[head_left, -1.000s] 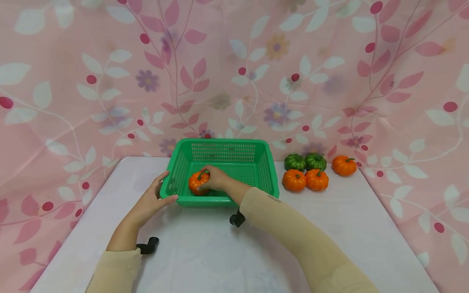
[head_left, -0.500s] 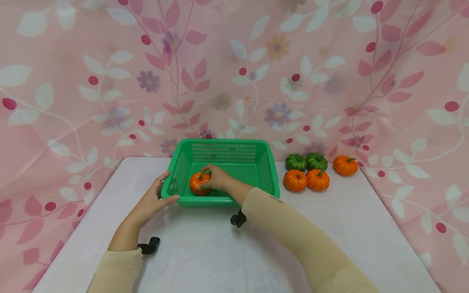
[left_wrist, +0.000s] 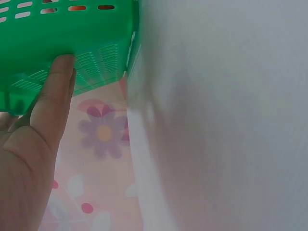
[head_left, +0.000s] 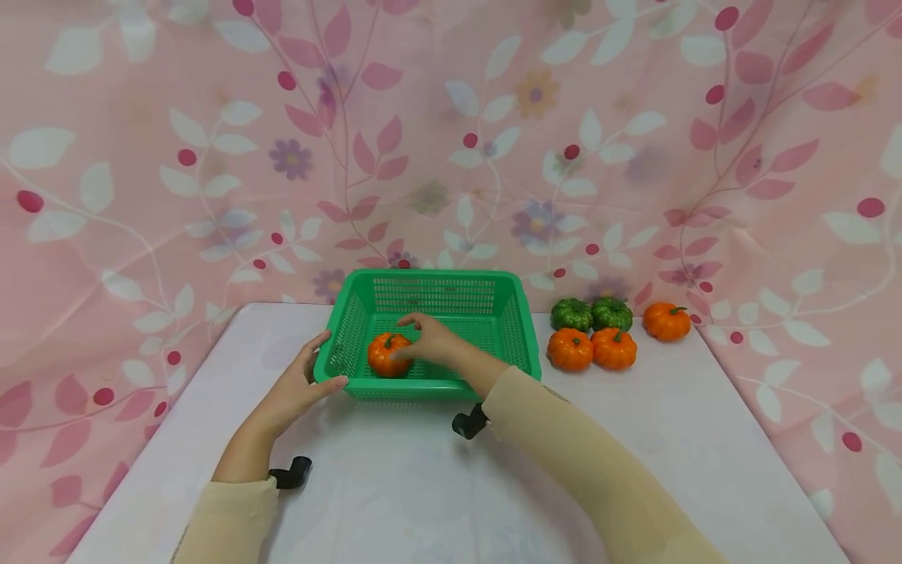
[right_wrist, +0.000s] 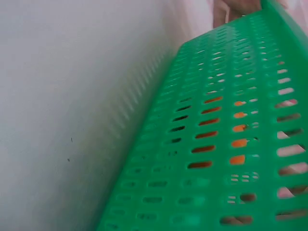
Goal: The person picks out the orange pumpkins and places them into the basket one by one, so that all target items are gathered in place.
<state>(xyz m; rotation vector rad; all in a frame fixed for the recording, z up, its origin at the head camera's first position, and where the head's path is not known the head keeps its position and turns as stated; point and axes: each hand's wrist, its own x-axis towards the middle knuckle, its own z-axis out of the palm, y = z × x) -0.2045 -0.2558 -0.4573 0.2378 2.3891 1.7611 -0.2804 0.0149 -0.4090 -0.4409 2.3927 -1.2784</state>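
A green plastic basket [head_left: 451,385] stands on the table. My left hand [head_left: 292,395] holds its near left corner, thumb against the front and fingers along the left side; the thumb [left_wrist: 55,94] lies straight on the basket wall in the left wrist view. Inside, at the left, sits an orange pumpkin [head_left: 387,356] with a green stem. Just right of it hovers my right hand [head_left: 438,345], thumb and fingers spread; the thumb tip is close to the pumpkin, and I cannot tell whether they touch. In the right wrist view the basket's slotted wall [right_wrist: 216,120] hides most of that hand.
Right of the basket stand two green pumpkins [head_left: 571,315] at the back, two orange pumpkins [head_left: 571,349] before them, and another orange pumpkin [head_left: 665,322] farther right. A white-covered table [head_left: 395,486] lies under everything. A pink floral cloth [head_left: 437,157] hangs behind.
My right hand has let go of the orange pumpkin in the basket and drawn slightly right, its fingers opening. My left hand has stayed at the basket corner.
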